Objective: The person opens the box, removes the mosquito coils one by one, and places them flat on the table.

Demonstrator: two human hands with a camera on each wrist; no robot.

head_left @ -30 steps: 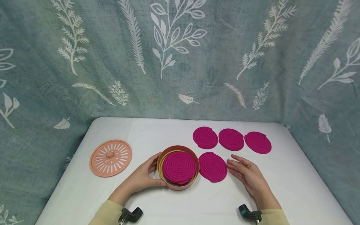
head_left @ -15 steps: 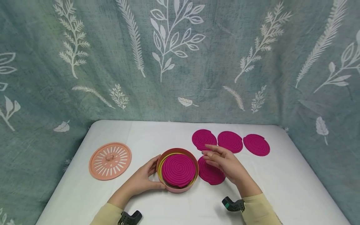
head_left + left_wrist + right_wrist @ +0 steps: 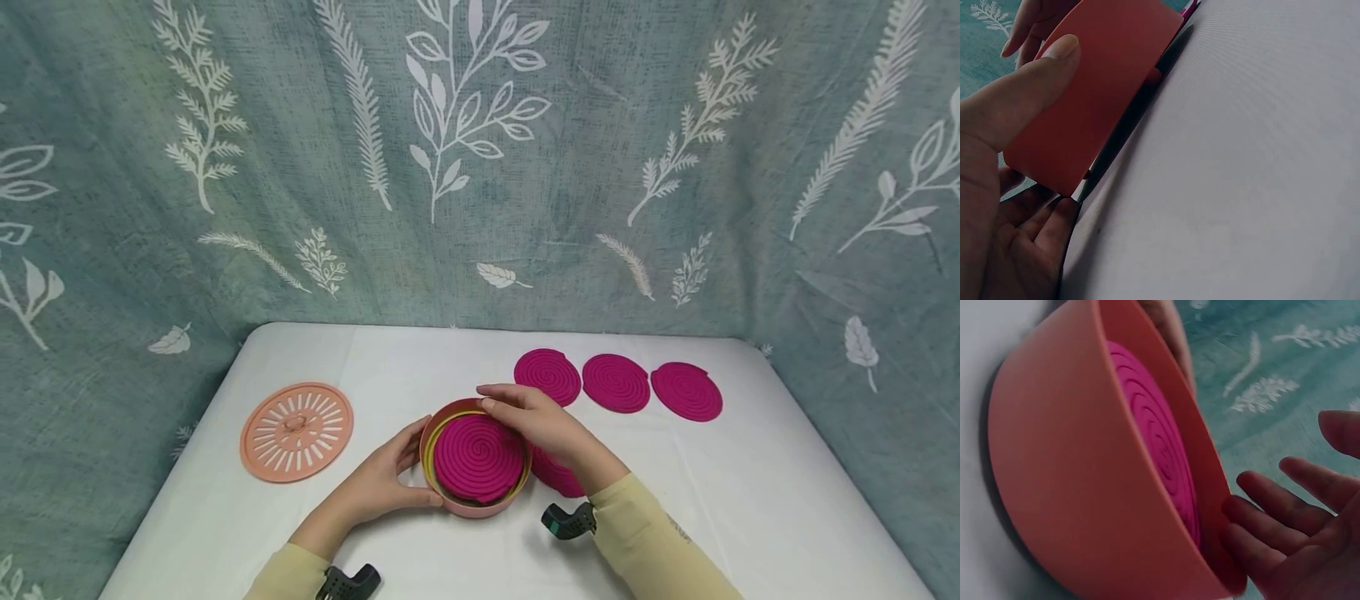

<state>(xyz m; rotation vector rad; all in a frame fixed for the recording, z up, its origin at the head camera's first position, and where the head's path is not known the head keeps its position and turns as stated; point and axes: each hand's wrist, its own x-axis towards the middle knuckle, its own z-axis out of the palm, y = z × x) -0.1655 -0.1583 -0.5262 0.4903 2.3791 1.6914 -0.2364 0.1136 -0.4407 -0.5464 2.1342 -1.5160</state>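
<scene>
In the head view my left hand [image 3: 390,479] grips the left side of a round coral container [image 3: 480,511], thumb in front and fingers around the back. The left wrist view shows that thumb on the container's wall [image 3: 1104,87]. Inside lies a magenta spiral coaster [image 3: 477,458], within a yellow ring [image 3: 428,458]. My right hand [image 3: 540,421] is over the container's far right rim, fingers extended. In the right wrist view its fingertips [image 3: 1235,506] are at the rim, with nothing held. Below this hand, another magenta coaster [image 3: 555,477] is partly hidden.
Three more magenta coasters lie in a row at the back right: a left one [image 3: 546,375], a middle one [image 3: 616,383] and a right one [image 3: 687,392]. A slotted coral lid [image 3: 285,462] lies at the left of the white table [image 3: 420,362]. A patterned curtain [image 3: 525,250] hangs behind.
My right hand has moved left, from beside the single front coaster, across it to the container's far right rim. My left hand has stayed on the container.
</scene>
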